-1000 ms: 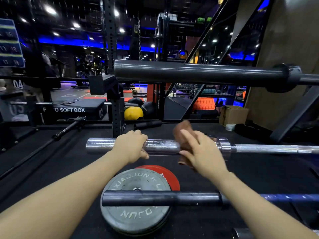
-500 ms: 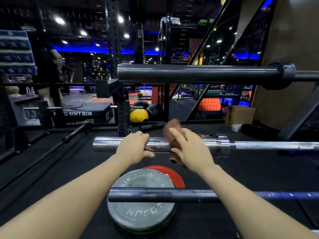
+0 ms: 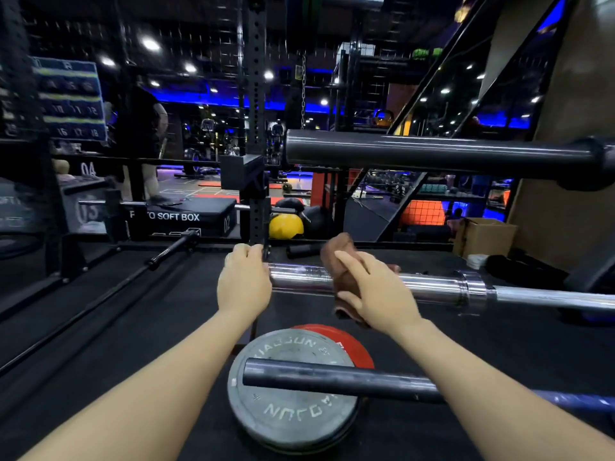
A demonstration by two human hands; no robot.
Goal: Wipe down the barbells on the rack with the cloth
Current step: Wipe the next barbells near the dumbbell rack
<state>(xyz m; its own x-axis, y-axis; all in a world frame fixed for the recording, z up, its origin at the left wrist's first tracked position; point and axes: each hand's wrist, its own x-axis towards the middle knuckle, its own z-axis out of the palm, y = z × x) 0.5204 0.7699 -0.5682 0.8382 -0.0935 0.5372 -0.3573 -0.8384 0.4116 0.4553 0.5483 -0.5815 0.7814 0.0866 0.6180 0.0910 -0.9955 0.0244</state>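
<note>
Left hand (image 3: 244,283): curled over chrome barbell (image 3: 432,286) end, frame centre | Right hand (image 3: 376,292): pressed brown cloth (image 3: 339,257) around same sleeve

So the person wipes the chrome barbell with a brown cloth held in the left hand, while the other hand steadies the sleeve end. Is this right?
Not quite. The head view shows the brown cloth held in the right hand, wrapped over the chrome barbell. The left hand is the one that steadies the sleeve end.
</note>
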